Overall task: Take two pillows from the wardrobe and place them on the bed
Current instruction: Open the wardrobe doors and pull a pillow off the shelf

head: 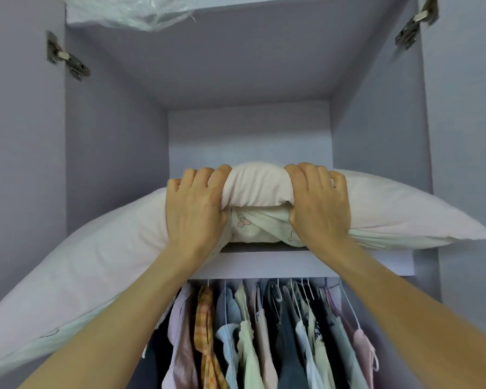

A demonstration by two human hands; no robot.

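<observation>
**Pillows gripped at the shelf edge**

While clothes (pixel 264 332) hang nearest below, the left hand (pixel 194 209) and right hand (pixel 317 203) each clutch the stacked pillows (pixel 390 209) mid-length on the shelf (pixel 264 265); their long axis runs left-right, so the pull looks straight back.

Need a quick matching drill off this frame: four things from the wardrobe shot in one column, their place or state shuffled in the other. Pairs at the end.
Things
1. pink pillow
2. patterned pillow
3. hanging clothes
4. plastic wrap

Place or state
A. on the rail below the shelf
B. at the top edge of the view, above the open compartment
C. on top of the stack, gripped by the left hand and the right hand
D. squeezed underneath, showing between the two hands

Pairs: 1-C, 2-D, 3-A, 4-B
</observation>
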